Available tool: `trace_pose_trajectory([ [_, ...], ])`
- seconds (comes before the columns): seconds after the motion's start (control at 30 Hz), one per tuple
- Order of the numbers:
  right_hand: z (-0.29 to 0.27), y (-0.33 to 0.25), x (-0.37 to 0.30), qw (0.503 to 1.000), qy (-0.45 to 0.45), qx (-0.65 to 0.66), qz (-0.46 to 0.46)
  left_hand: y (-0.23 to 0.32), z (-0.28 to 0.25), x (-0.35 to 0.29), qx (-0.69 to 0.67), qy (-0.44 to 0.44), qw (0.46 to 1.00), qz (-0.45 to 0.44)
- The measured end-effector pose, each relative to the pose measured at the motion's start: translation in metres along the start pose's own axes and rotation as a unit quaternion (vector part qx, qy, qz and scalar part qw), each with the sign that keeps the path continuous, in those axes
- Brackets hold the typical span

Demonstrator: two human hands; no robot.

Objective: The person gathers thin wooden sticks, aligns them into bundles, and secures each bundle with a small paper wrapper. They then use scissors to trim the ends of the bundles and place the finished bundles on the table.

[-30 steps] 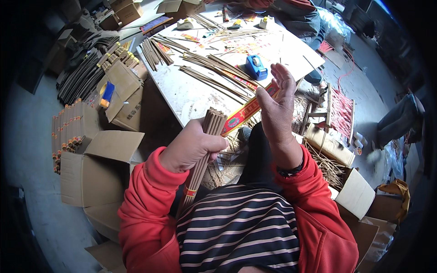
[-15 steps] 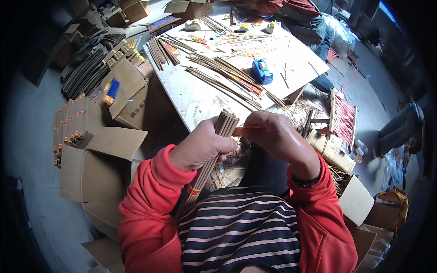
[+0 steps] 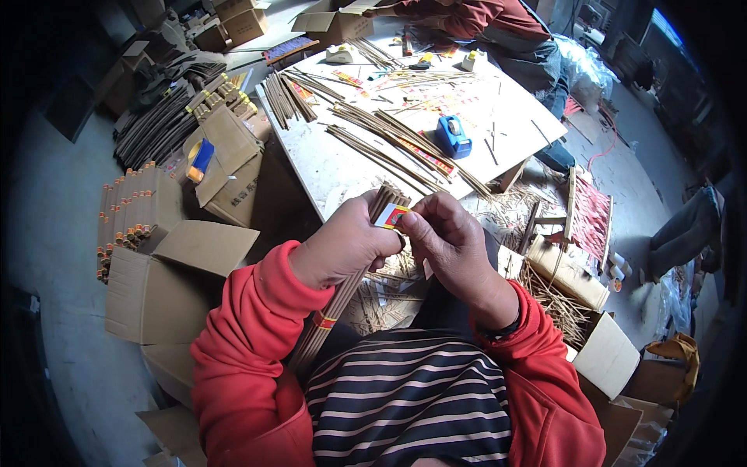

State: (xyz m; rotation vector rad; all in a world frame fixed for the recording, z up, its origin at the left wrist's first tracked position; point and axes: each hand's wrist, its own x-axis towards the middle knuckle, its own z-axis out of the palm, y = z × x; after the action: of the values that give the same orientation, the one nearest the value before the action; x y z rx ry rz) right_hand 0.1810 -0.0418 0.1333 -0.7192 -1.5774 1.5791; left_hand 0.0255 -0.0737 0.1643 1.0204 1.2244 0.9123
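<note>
My left hand (image 3: 342,243) is wrapped round a bundle of brown incense sticks (image 3: 342,294), which slants from my lap up toward the table. Lower down, a red and yellow paper band (image 3: 324,320) circles the bundle. Near the upper end, a paper label (image 3: 391,216) in red, yellow and white lies against the sticks. Its right end is between the thumb and fingers of my right hand (image 3: 457,247). Whether the label goes all the way round behind the sticks is hidden.
A white table (image 3: 342,185) ahead carries loose sticks, labels and a blue tape dispenser (image 3: 453,138). Open cardboard boxes (image 3: 132,303) stand at left, beside banded bundles (image 3: 128,210). A box of broken sticks (image 3: 556,307) sits at right. Another person (image 3: 498,23) works across the table.
My right hand has turned and brought the label flat against the upper end of the bundle, where its printed face now shows. My left hand keeps its grip. The view has shifted slightly.
</note>
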Motion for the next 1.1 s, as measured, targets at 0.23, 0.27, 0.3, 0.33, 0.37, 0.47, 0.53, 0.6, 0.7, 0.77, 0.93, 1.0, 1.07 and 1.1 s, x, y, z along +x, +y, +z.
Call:
trace_pose_trajectory([
  [0.23, 0.001, 0.011, 0.002, 0.992, 0.031, -0.101, -0.075, -0.001, 0.001, 0.002, 0.008, -0.003, 1.0, -0.02],
  [0.27, 0.001, 0.011, 0.001, 0.992, 0.028, -0.096, -0.073, -0.002, 0.002, 0.002, 0.008, -0.002, 1.0, -0.019],
  [0.3, 0.001, 0.01, 0.0, 0.993, 0.025, -0.091, -0.071, -0.002, 0.003, 0.002, 0.013, -0.003, 1.0, -0.018],
  [0.33, 0.001, 0.007, 0.0, 0.996, 0.017, -0.065, -0.053, -0.001, 0.003, 0.002, 0.017, -0.003, 1.0, -0.017],
  [0.37, 0.0, 0.004, 0.0, 0.999, 0.007, -0.039, -0.035, -0.001, 0.003, 0.002, 0.021, -0.002, 1.0, -0.016],
  [0.47, -0.001, 0.001, 0.001, 0.999, 0.004, -0.036, -0.013, -0.006, 0.002, 0.004, 0.02, -0.007, 1.0, -0.02],
  [0.53, -0.003, 0.002, 0.002, 0.998, 0.008, -0.067, -0.006, -0.009, 0.004, 0.005, 0.021, -0.003, 1.0, -0.021],
  [0.6, -0.006, 0.008, 0.002, 0.994, 0.009, -0.106, 0.006, -0.013, 0.004, 0.005, 0.02, -0.003, 1.0, -0.022],
  [0.7, -0.006, 0.009, 0.001, 0.996, 0.009, -0.082, 0.03, -0.021, 0.005, 0.006, 0.016, -0.002, 1.0, -0.017],
  [0.77, -0.006, 0.011, -0.001, 0.997, 0.017, -0.077, 0.024, -0.023, 0.008, 0.004, 0.013, 0.008, 1.0, -0.007],
  [0.93, -0.008, 0.01, -0.005, 0.999, 0.017, -0.022, 0.036, -0.022, 0.012, -0.004, -0.005, 0.011, 1.0, 0.014],
  [1.0, -0.008, 0.009, -0.006, 0.999, 0.017, -0.024, 0.04, -0.023, 0.014, -0.007, -0.041, -0.002, 0.999, 0.021],
  [1.07, -0.008, 0.003, -0.007, 0.999, 0.016, -0.012, 0.031, -0.02, 0.016, -0.011, -0.103, -0.018, 0.994, 0.031],
  [1.1, -0.007, 0.001, -0.008, 1.0, 0.015, -0.006, 0.026, -0.022, 0.014, -0.011, -0.105, -0.031, 0.993, 0.034],
])
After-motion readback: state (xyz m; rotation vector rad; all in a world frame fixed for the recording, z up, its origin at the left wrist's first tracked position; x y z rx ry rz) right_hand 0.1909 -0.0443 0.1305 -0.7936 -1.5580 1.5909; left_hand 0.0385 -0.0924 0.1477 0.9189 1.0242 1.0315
